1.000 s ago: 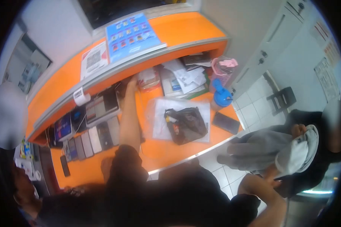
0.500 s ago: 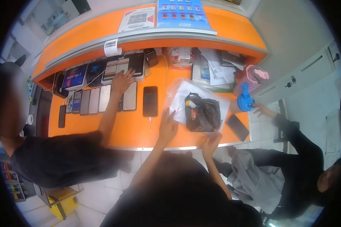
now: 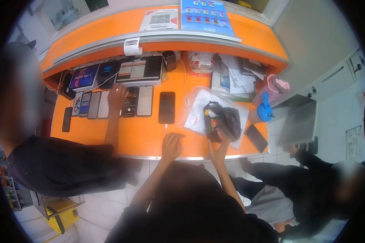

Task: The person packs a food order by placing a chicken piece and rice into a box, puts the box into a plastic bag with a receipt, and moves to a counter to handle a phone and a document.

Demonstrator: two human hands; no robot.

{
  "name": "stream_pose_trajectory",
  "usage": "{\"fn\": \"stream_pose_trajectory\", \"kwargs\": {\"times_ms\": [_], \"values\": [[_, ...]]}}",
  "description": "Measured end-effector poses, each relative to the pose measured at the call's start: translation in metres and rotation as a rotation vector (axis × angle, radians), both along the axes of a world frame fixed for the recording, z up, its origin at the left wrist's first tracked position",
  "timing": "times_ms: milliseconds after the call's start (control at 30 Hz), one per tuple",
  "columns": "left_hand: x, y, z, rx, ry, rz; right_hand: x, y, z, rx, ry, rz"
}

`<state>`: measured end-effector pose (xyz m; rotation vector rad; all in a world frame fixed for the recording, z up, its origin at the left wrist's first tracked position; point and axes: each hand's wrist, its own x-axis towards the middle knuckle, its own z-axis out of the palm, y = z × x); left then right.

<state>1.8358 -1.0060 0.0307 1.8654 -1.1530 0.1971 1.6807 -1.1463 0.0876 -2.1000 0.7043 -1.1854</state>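
Observation:
My left hand (image 3: 172,146) is over the orange counter (image 3: 146,141) near its front edge, just below a black phone (image 3: 166,107) with a white charging cable (image 3: 166,128). Its fingers are loosely bent and hold nothing I can see. At the near side of a black plastic bag (image 3: 230,121), my right hand (image 3: 219,150) has its fingers stretched and apart, with the fingertips against the bag. Inside the bag's mouth a yellow-capped item (image 3: 207,112) and something orange and green show. Under the bag lie white papers in a clear plastic sleeve (image 3: 194,107).
On the left, a person's hand (image 3: 118,97) is over a row of phones (image 3: 94,104). Device boxes (image 3: 84,77) stand behind. To the right are a phone (image 3: 256,137), a blue-lidded bottle (image 3: 265,110) and a pink basket (image 3: 271,87). Another person sits beside a grey panel (image 3: 298,121).
My left hand has drawn back from the papers toward the front edge. My right hand's fingers have opened against the bag. The left person's hand moved from the boxes to the phones.

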Motion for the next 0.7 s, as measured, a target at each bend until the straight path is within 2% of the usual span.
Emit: {"fn": "stream_pose_trajectory", "kwargs": {"times_ms": [100, 200, 233, 400, 500, 600, 633, 667, 700], "values": [[0.004, 0.003, -0.006, 0.018, 0.022, 0.002, -0.006, -0.007, -0.026, 0.069, 0.177, -0.063], [0.003, 0.001, -0.001, 0.021, 0.029, -0.013, -0.015, -0.002, -0.023, 0.040, 0.116, -0.114], [0.003, 0.001, 0.000, 0.008, 0.042, -0.013, -0.019, -0.003, -0.025, -0.040, 0.160, -0.147], [0.004, 0.001, -0.002, 0.056, 0.078, -0.018, -0.026, 0.004, -0.018, -0.119, 0.174, -0.192], [0.004, 0.002, 0.000, 0.064, 0.092, -0.021, -0.030, 0.020, -0.020, -0.183, 0.126, -0.130], [0.007, 0.002, 0.001, 0.059, 0.074, -0.038, -0.031, 0.034, -0.024, -0.253, 0.125, 0.036], [0.007, 0.002, 0.001, 0.054, 0.074, -0.058, -0.030, 0.032, -0.029, -0.129, 0.135, 0.161], [0.007, 0.002, 0.001, 0.050, 0.075, -0.077, -0.028, 0.030, -0.036, -0.126, 0.137, 0.153], [0.007, 0.003, 0.002, 0.053, 0.077, -0.085, -0.027, 0.027, -0.044, -0.050, 0.248, 0.284]]}}
